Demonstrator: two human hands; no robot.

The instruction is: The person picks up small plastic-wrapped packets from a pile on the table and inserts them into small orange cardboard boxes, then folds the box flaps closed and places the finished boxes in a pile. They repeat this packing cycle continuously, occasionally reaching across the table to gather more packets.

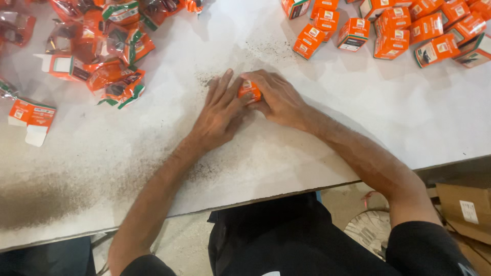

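Now, box: small orange carton [250, 90] is sitting mid-bench [388, 122], pinched between both hands.
Left hand [221, 112]: fingers are lying flat, pressing against the carton's near side.
Right hand [279, 97]: it is curling over and gripping the carton.
Handling: looking light, thin card (probably crushable), so holding by the side panels seems best.
Nearby: finished boxes [394, 30] are piling up far right; loose wrappers [110, 61] far left.
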